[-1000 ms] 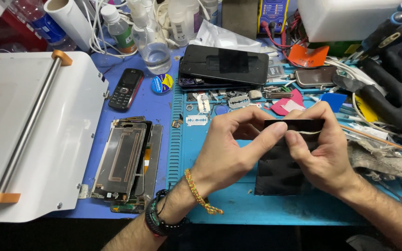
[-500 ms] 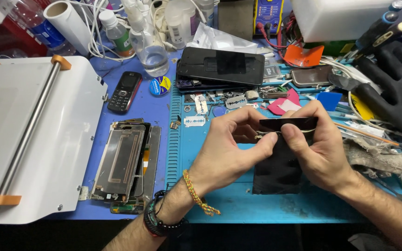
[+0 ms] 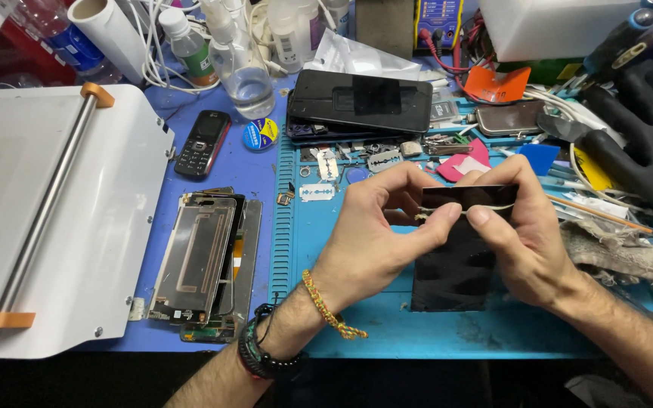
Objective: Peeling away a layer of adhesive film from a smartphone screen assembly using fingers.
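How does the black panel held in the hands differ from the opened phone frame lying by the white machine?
The black panel is gripped by the left hand and right hand; the phone frame lies untouched on the blue mat. The panel is plain glossy black; the frame shows bare metal and copper-coloured inner parts. Both are flat, upright rectangles.

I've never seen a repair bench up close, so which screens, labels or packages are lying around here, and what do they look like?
Dark glass screen panel: black rectangle held by left hand and right hand.
Smartphone: black slab, dark screen, at back centre.
Keypad phone: small, black, left of it.
Bottle: clear, green-and-orange label, back left.
Round tin: blue and yellow label.
Plastic bag: clear, crinkled.
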